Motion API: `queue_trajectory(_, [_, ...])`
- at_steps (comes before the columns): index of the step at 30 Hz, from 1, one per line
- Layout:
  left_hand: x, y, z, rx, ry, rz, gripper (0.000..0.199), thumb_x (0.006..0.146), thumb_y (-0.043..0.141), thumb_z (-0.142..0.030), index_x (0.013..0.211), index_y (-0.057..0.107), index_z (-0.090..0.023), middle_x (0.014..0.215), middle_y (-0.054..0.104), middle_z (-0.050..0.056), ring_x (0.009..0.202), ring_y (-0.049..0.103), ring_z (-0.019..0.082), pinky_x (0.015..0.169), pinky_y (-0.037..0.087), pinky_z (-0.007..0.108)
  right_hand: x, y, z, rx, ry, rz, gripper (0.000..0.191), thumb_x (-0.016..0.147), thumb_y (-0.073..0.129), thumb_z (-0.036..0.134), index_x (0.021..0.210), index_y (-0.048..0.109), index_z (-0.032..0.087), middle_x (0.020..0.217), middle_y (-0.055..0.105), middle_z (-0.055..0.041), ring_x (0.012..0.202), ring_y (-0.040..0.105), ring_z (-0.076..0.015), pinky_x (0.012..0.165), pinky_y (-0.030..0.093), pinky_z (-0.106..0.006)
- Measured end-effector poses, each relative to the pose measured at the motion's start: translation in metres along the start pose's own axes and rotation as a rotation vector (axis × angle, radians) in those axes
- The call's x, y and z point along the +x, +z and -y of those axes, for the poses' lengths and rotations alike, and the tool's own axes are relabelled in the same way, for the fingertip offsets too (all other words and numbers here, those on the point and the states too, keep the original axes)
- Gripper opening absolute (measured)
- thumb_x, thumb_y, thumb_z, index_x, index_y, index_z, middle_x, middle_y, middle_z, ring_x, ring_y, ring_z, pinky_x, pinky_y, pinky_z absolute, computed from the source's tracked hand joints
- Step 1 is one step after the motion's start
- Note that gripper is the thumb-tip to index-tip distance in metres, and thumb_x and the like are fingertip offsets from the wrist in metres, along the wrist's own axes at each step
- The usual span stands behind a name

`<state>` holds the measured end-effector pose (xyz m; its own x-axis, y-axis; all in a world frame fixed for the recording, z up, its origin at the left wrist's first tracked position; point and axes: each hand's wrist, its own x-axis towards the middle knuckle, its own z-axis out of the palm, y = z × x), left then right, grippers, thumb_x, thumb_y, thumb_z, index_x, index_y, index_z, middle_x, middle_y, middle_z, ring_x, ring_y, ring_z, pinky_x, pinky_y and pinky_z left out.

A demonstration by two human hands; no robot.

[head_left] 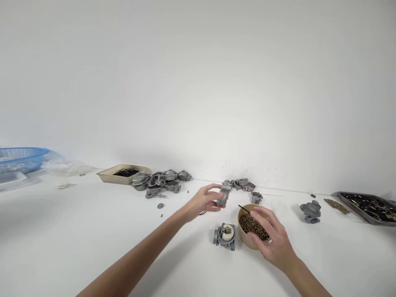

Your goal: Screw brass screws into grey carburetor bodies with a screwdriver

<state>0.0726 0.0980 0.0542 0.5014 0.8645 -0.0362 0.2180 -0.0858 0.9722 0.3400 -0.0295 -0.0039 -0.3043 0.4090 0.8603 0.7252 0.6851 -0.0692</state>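
Note:
My left hand (206,200) pinches a grey metal float bowl (224,194), slightly blurred, above the table. My right hand (274,237) is over a beige tub (244,239) of small brass-coloured parts (252,226), thumb and fingers apart. A thin dark rod (244,208) leans at the tub's rim; its lower end passes by my right fingertips, and I cannot tell whether they touch it. Left of the tub lies a carburetor body (225,237) with its white float (228,232) facing up. Part of a black ring (202,213) shows below my left hand.
Grey carburetor castings (157,181) are heaped at back left beside a tray of black rings (109,175). More castings (241,183) lie by the wall. On the right are a carburetor (311,211), a brass pile (337,205) and a dark tray (355,206). A blue basket (23,154) stands far left.

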Motion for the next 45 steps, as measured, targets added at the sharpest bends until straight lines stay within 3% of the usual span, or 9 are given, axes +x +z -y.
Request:
queue_trajectory(4, [-0.05, 0.032, -0.008, -0.438, 0.046, 0.394, 0.074, 0.08, 0.09, -0.059, 0.134, 0.057, -0.022, 0.127, 0.072, 0.016, 0.109, 0.077, 0.033, 0.085, 0.065, 0.036, 0.0, 0.021, 0.027, -0.005, -0.058, -0.063, 0.057, 0.104, 0.066, 0.035, 0.156, 0.046, 0.025, 0.152, 0.05, -0.0217, 0.137, 0.06, -0.0352, 0.091, 0.067, -0.047])
queue_trajectory(7, [-0.06, 0.049, -0.005, -0.582, 0.042, 0.471, 0.066, 0.083, 0.091, -0.055, 0.131, 0.059, -0.022, 0.121, 0.072, 0.012, 0.106, 0.077, 0.028, 0.083, 0.065, 0.032, 0.001, 0.027, 0.034, 0.0, -0.07, -0.095, 0.051, 0.106, 0.061, 0.031, 0.154, 0.048, 0.023, 0.147, 0.055, -0.0203, 0.129, 0.066, -0.0307, 0.089, 0.068, -0.04])
queue_trajectory(13, [-0.056, 0.053, 0.006, -0.492, 0.064, 0.456, 0.077, 0.083, 0.086, -0.066, 0.14, 0.059, -0.021, 0.117, 0.071, 0.012, 0.103, 0.076, 0.026, 0.089, 0.064, 0.037, -0.002, 0.024, 0.025, 0.032, -0.032, -0.123, 0.037, 0.102, 0.063, 0.02, 0.139, 0.062, 0.024, 0.13, 0.068, -0.0159, 0.113, 0.074, -0.0285, 0.088, 0.067, -0.039])
queue_trajectory(18, [-0.048, 0.02, 0.007, 0.038, 0.15, 0.29, 0.073, 0.088, 0.07, -0.077, 0.137, 0.068, -0.022, 0.117, 0.076, 0.013, 0.079, 0.077, 0.025, 0.063, 0.056, 0.03, -0.009, 0.024, 0.024, 0.073, 0.134, -0.052, 0.041, 0.101, 0.064, 0.023, 0.141, 0.062, 0.029, 0.134, 0.07, -0.0161, 0.118, 0.074, -0.0341, 0.095, 0.065, -0.049])
queue_trajectory(20, [-0.044, 0.007, 0.015, 0.33, 0.235, 0.13, 0.055, 0.088, 0.074, -0.068, 0.122, 0.077, -0.026, 0.118, 0.077, 0.008, 0.087, 0.075, 0.024, 0.078, 0.057, 0.033, -0.009, 0.025, 0.022, 0.087, 0.187, 0.01, 0.039, 0.101, 0.064, 0.025, 0.14, 0.065, 0.029, 0.136, 0.07, -0.0159, 0.12, 0.073, -0.0351, 0.097, 0.065, -0.049])
queue_trajectory(23, [-0.043, 0.0, 0.034, 0.536, 0.212, 0.143, 0.061, 0.076, 0.086, -0.063, 0.127, 0.075, -0.031, 0.129, 0.075, 0.004, 0.105, 0.073, 0.029, 0.098, 0.053, 0.037, -0.006, 0.025, 0.019, 0.117, 0.228, 0.144, 0.037, 0.101, 0.066, 0.027, 0.137, 0.069, 0.03, 0.138, 0.071, -0.0139, 0.122, 0.073, -0.0336, 0.099, 0.065, -0.046])
queue_trajectory(27, [-0.043, 0.009, 0.055, 0.475, 0.077, 0.21, 0.077, 0.065, 0.093, -0.057, 0.134, 0.071, -0.032, 0.132, 0.074, 0.004, 0.106, 0.073, 0.03, 0.099, 0.054, 0.037, 0.004, 0.027, 0.018, 0.161, 0.247, 0.25, 0.038, 0.1, 0.065, 0.024, 0.136, 0.071, 0.029, 0.137, 0.072, -0.0119, 0.122, 0.074, -0.0296, 0.101, 0.065, -0.041])
queue_trajectory(39, [-0.038, 0.024, 0.067, 0.109, 0.127, 0.303, 0.051, 0.072, 0.089, -0.041, 0.116, 0.076, -0.019, 0.105, 0.076, 0.005, 0.082, 0.067, 0.019, 0.071, 0.054, 0.026, 0.015, 0.028, 0.026, 0.185, 0.245, 0.503, 0.036, 0.1, 0.06, 0.02, 0.131, 0.074, 0.029, 0.143, 0.068, -0.0131, 0.124, 0.073, -0.0297, 0.1, 0.065, -0.046])
queue_trajectory(45, [-0.037, 0.026, 0.077, 0.084, 0.053, 0.247, 0.084, 0.064, 0.095, -0.049, 0.134, 0.058, -0.022, 0.134, 0.071, 0.014, 0.117, 0.067, 0.033, 0.08, 0.055, 0.033, 0.018, 0.001, 0.013, 0.086, 0.148, 0.29, 0.03, 0.103, 0.059, 0.023, 0.129, 0.073, 0.028, 0.135, 0.072, -0.0133, 0.119, 0.074, -0.0291, 0.092, 0.067, -0.041])
